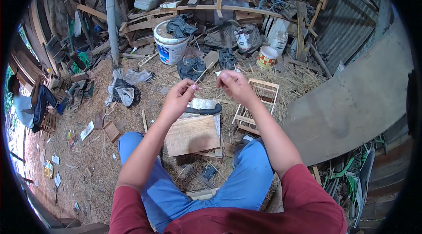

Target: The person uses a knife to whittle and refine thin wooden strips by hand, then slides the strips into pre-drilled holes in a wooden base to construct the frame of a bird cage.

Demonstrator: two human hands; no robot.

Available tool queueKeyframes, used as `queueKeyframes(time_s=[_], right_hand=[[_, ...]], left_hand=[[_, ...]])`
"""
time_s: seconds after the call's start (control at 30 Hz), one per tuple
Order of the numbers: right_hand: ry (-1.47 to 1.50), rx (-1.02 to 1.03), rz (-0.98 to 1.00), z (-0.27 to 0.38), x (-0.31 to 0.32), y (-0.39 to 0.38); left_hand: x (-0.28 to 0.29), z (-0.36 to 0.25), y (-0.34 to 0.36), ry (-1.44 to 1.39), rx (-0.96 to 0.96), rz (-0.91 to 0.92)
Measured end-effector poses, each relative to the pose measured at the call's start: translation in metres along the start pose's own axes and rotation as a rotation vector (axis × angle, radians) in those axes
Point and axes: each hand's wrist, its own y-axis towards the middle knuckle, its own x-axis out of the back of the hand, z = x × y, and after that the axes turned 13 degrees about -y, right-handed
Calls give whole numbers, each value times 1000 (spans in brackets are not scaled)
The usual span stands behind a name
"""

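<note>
My left hand [179, 98] pinches a thin pale wooden stick [204, 72], which slants up and away to the right. Just right of it, my right hand [236, 88] has its fingers curled together; whatever they hold, if anything, is too small to tell. Below my hands, between my knees, lies a plywood board [192, 133] with a dark, bent hose-like piece [203, 110] at its far edge. To the right, beneath my right hand, a small slatted wooden frame [268, 91] rests on the straw-covered ground.
A white bucket [169, 53] with dark plastic on it and a smaller tub [266, 58] stand ahead among scrap wood. A large curved sheet [347, 106] runs along the right. Another person [26, 108] sits at far left. A small wooden box [111, 131] lies left.
</note>
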Motion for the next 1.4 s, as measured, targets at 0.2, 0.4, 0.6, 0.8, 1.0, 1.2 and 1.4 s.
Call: queueKeyframes(time_s=[0.2,0.4,0.6,0.8,1.0,1.2,1.4], right_hand=[[-295,28,15,-10,-9,0],[-545,58,46,-3,-12,1],[-752,87,-20,10,-17,-4],[-859,187,-103,11,-20,0],[-974,319,-153,22,-25,0],[-1058,401,-142,33,-38,4],[-1015,206,-323,31,-25,25]], left_hand=[[-7,-19,-9,-98,89,20],[-17,-26,-15,-26,28,-1],[-15,-25,-20,-53,43,0],[-5,-34,-29,-57,117,-17],[-7,-39,-45,1,30,-54],[0,-38,-55,-24,43,-92],[-9,-53,-67,128,-91,-117]])
